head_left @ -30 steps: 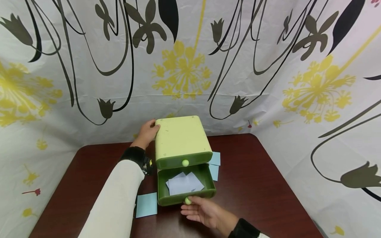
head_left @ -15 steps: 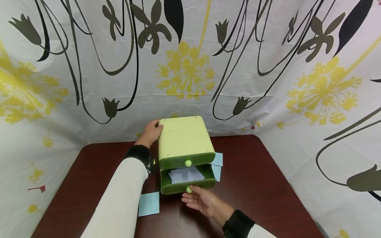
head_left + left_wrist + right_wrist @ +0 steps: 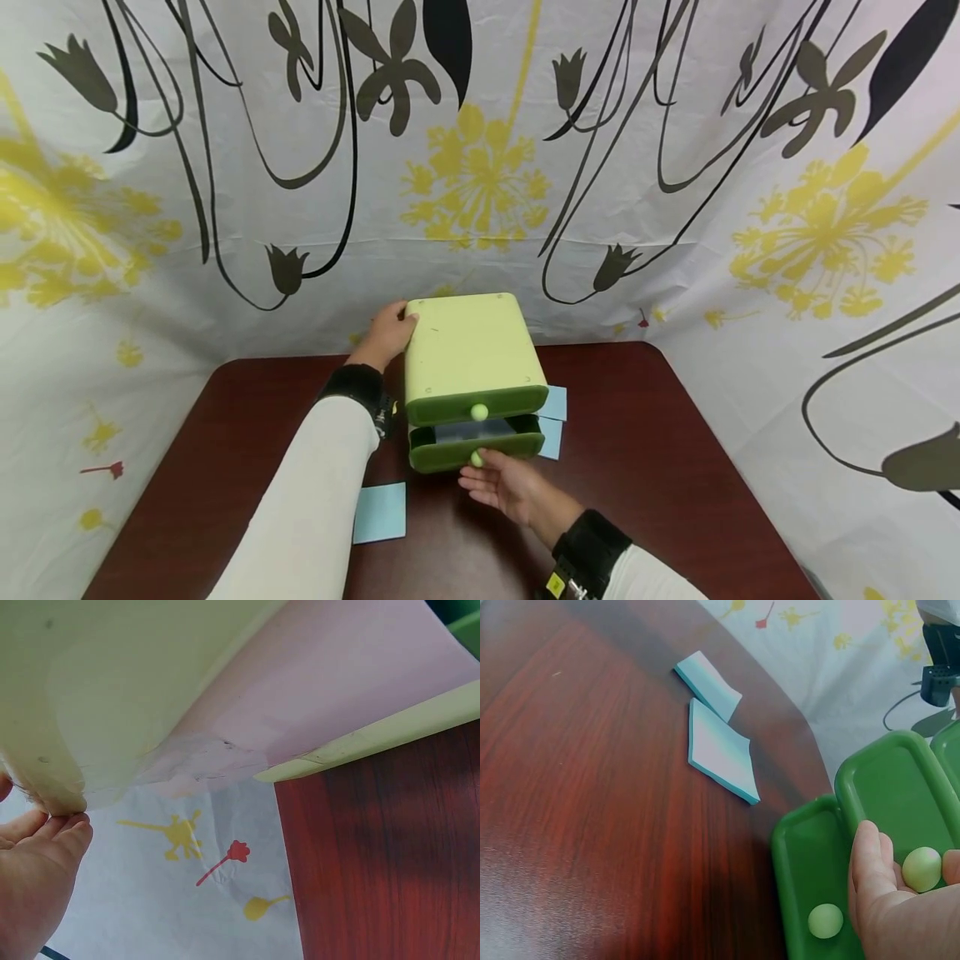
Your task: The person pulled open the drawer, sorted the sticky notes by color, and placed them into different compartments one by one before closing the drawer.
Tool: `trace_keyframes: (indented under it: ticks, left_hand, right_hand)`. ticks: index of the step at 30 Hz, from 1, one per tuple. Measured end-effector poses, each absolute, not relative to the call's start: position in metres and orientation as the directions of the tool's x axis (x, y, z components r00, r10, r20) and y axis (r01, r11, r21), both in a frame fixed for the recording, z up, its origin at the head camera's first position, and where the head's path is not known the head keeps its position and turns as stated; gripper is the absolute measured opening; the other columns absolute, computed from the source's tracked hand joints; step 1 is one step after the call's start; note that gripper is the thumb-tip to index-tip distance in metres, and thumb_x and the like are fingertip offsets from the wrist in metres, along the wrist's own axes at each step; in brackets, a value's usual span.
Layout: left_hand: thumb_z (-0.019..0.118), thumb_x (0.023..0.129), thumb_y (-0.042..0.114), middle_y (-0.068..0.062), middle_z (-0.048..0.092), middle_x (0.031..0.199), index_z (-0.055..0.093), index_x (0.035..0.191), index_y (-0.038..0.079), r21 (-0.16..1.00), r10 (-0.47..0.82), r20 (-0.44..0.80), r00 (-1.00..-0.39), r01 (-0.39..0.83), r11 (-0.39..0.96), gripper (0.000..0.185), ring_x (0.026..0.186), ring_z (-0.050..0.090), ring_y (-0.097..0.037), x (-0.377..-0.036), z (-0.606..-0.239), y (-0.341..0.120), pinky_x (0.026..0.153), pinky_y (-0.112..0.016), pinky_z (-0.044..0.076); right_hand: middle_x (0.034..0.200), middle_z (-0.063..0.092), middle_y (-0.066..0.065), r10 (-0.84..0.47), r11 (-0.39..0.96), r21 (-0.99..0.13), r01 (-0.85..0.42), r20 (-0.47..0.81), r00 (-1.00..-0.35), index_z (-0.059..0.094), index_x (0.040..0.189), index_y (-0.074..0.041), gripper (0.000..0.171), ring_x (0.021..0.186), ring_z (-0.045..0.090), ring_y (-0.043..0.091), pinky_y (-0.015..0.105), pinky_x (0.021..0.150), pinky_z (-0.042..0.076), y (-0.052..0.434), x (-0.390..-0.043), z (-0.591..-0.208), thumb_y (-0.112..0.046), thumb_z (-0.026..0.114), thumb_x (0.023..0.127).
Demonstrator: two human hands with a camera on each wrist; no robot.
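At the lower drawer [image 3: 438, 456], right hand [image 3: 517, 490] pinches knob [image 3: 477, 459]; left hand [image 3: 385, 337] grips cabinet [image 3: 474, 346].

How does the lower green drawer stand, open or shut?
Partly open: the lower green drawer juts past the upper green drawer, showing pale paper inside.

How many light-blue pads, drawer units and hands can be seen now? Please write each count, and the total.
Light-blue pads: 3 (left pad, rear right pad, front right pad)
Drawer unit: 1
Hands: 2 (left hand, right hand)
Total: 6
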State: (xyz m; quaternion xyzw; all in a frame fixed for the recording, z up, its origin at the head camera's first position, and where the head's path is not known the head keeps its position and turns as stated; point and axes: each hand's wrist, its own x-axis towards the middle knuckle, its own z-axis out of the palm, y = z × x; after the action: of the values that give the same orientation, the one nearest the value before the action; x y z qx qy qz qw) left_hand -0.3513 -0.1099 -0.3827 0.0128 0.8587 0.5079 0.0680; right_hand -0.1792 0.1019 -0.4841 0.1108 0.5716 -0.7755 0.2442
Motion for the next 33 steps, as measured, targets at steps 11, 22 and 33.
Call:
trace_keyframes:
  ticks: [11, 22, 33]
  left_hand:
    - [0.038, 0.106, 0.026, -0.018, 0.021, 0.158, 0.019, 0.154, 0.005, 0.881, 0.091, -0.086, -0.992, -0.033, 0.471, 0.056, 0.143, 0.025, -0.035, -0.350, -0.382, -0.107, 0.112, -0.048, 0.031]
    - [0.039, 0.106, 0.025, -0.019, 0.028, 0.154, 0.022, 0.154, 0.006, 0.873, 0.064, -0.096, -0.993, -0.053, 0.485, 0.054, 0.137, 0.035, -0.035, -0.353, -0.386, -0.105, 0.107, -0.048, 0.038]
    - [0.041, 0.105, 0.025, -0.019, 0.038, 0.146, 0.031, 0.150, 0.007, 0.871, 0.042, -0.092, -0.995, -0.060, 0.488, 0.049, 0.124, 0.046, -0.034, -0.353, -0.385, -0.105, 0.100, -0.048, 0.042]
  right_hand:
    - [0.125, 0.058, 0.030, -0.245, -0.218, -0.837, 0.502, -0.452, -0.858, 0.050, 0.115, 0.004, 0.034, 0.099, 0.067, 0.024, 0.038, 0.093, 0.052, 0.101, -0.189, -0.481, -0.027, 0.045, 0.103]
    - [0.114, 0.065, 0.025, -0.228, -0.229, -0.838, 0.496, -0.449, -0.864, 0.049, 0.120, 0.005, 0.033, 0.095, 0.068, 0.022, 0.036, 0.089, 0.054, 0.098, -0.198, -0.480, -0.023, 0.043, 0.104]
    - [0.119, 0.061, 0.030, -0.222, -0.218, -0.840, 0.497, -0.454, -0.863, 0.052, 0.112, 0.004, 0.027, 0.093, 0.068, 0.023, 0.042, 0.096, 0.050, 0.097, -0.206, -0.481, -0.019, 0.043, 0.103]
